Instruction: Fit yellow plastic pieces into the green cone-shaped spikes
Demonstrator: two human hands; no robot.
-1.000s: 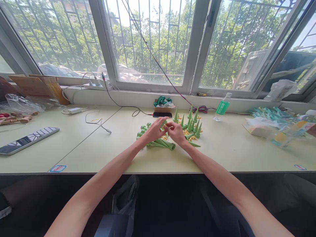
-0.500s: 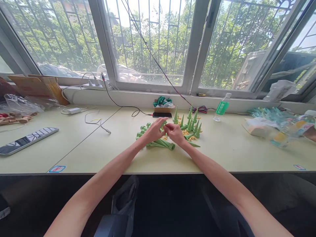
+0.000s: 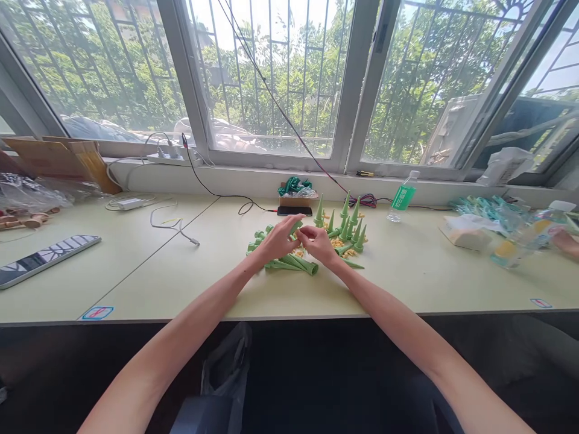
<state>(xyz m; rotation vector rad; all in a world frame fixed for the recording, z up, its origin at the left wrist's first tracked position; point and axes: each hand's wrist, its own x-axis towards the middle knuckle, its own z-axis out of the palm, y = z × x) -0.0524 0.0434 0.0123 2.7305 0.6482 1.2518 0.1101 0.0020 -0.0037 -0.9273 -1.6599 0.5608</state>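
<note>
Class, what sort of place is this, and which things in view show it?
Probably a shared workroom: many green cone-shaped parts crowd part of a long table, and another person's hand shows at the right edge.

At centre, the green cones (image 3: 319, 214) look like smooth, matt plastic. The tabletop (image 3: 407, 268) is smooth with a soft sheen. At three o'clock, a glossy, clear plastic bottle (image 3: 401, 198); at seven, a thin, crinkled plastic bag (image 3: 237, 349); at nine, smooth wooden pieces (image 3: 35, 221); at one, a matt metal window frame (image 3: 353, 90).
</note>
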